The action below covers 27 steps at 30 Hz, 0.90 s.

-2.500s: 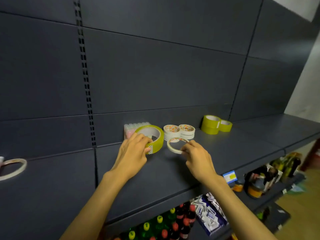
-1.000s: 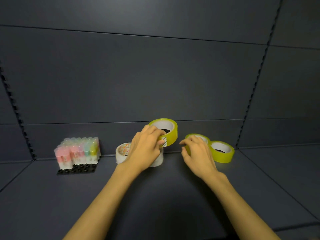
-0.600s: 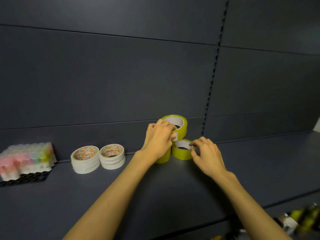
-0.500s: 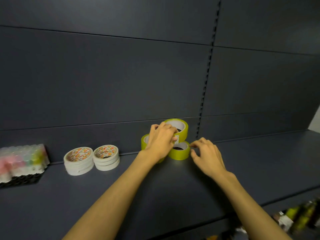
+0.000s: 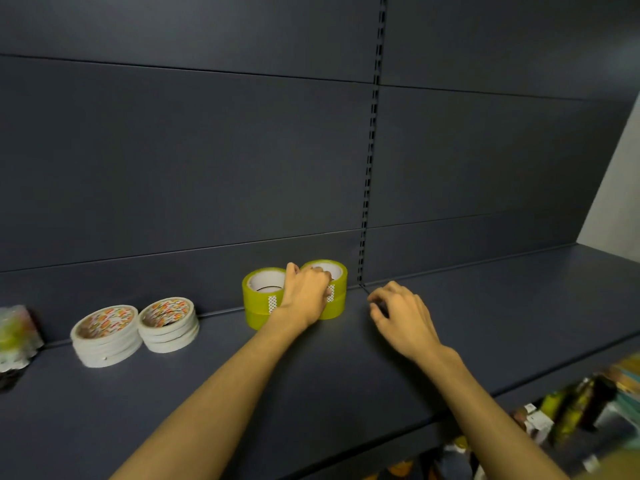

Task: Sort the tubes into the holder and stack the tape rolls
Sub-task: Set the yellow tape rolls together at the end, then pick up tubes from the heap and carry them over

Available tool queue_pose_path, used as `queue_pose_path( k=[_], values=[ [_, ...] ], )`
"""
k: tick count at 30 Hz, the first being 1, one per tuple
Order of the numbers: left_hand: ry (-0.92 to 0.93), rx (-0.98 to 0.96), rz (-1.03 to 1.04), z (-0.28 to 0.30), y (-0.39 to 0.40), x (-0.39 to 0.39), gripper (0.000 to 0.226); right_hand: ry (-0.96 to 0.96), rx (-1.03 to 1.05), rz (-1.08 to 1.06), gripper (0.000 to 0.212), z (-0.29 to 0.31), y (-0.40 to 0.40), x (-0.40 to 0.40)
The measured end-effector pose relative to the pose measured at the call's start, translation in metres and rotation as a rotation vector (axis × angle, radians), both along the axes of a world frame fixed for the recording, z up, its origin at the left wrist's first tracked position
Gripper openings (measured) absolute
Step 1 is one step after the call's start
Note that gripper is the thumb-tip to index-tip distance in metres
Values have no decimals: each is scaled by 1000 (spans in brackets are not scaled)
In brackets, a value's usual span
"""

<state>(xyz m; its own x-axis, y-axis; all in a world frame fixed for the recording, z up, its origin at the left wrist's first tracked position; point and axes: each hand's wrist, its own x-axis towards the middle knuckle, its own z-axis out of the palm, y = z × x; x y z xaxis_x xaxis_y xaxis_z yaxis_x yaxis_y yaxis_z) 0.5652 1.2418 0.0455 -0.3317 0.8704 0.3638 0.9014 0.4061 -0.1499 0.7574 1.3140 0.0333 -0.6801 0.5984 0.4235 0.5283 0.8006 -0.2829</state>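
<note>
Seating upper yellow tape roll (image 5: 331, 276) on right yellow stack, gripped by left hand (image 5: 307, 295), at shelf (image 5: 346, 382) back; right hand (image 5: 401, 318) loosely curled, empty, just right.

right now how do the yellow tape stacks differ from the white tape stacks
The yellow tape stacks are made of taller, wider-banded rolls with plain white cores; the white tape stacks are piles of thin rolls with patterned orange cores. The left hand rests on the yellow ones; the white ones sit untouched. Both are paired stacks lying flat on the shelf.
</note>
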Motion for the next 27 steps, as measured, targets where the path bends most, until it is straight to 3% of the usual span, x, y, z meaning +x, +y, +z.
queue_pose_path(
  k=[5, 10, 18, 27],
  values=[
    [-42, 20, -40, -1, -1, -3, 29, 15, -14, 33, 20, -3, -2, -4],
    [-127, 198, -84, 15, -42, -10, 40, 85, 2, 114, 18, 3, -15, -25],
    [-164, 272, 64, 27, -164, -45, 42, 197, 43, 324, 15, 20, -80, -94],
    [-175, 328, 290, 25, -340, -87, 42, 195, 35, 587, 18, 24, -226, -187]
  ],
)
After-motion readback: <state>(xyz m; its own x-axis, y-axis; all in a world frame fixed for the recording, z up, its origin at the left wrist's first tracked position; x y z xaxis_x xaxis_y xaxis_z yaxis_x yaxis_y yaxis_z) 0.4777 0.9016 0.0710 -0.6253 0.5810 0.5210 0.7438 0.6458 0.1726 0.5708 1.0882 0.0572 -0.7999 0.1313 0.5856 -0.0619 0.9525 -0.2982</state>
